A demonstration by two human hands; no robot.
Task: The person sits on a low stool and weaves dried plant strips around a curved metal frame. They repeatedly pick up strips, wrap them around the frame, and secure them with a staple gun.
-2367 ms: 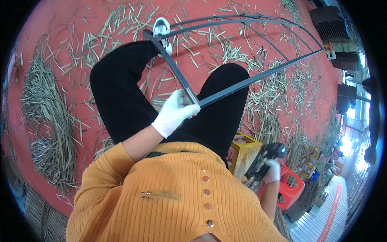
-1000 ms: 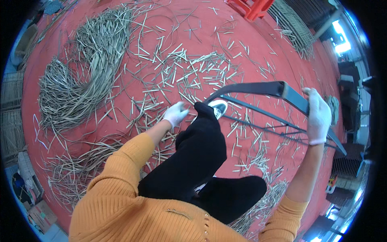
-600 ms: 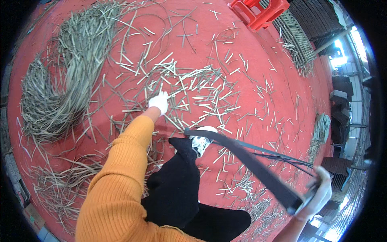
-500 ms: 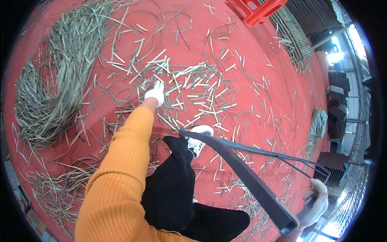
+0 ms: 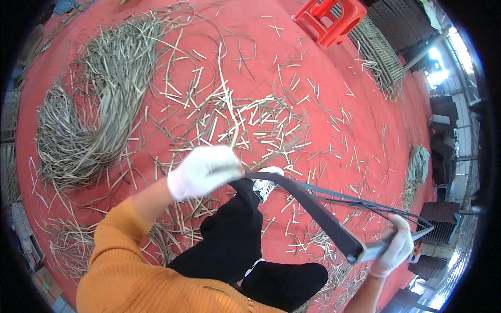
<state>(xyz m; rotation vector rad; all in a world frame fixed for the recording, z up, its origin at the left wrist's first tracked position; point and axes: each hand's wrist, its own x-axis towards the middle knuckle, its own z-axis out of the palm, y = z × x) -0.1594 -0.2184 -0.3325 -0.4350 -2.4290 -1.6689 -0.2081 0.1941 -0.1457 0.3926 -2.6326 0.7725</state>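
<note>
My left hand (image 5: 204, 173), in a white glove, is closed at the near end of a long, pale wicker strand (image 5: 228, 99). The strand trails away over the red floor covering. Those fingers are beside the far end of a dark, angular frame (image 5: 313, 211); I cannot tell whether they touch it. The frame has a broad curved bar and thinner rods that meet toward the right. My right hand (image 5: 395, 247), also gloved, is wrapped round the frame's lower right end. Below the frame are my black-trousered legs and a white shoe (image 5: 265, 189).
A large bundle of grey-brown strands (image 5: 99, 115) lies at the left. Short cut pieces (image 5: 266, 117) are scattered over the red floor covering (image 5: 360, 120). A red plastic stool (image 5: 330, 21) stands at the far right, near woven panels (image 5: 378, 47). Dark stacked items (image 5: 437, 219) line the right side.
My left hand has come back from the scattered pieces to the frame's far end, bringing the strand. My right hand has moved slightly up with its end of the frame.
</note>
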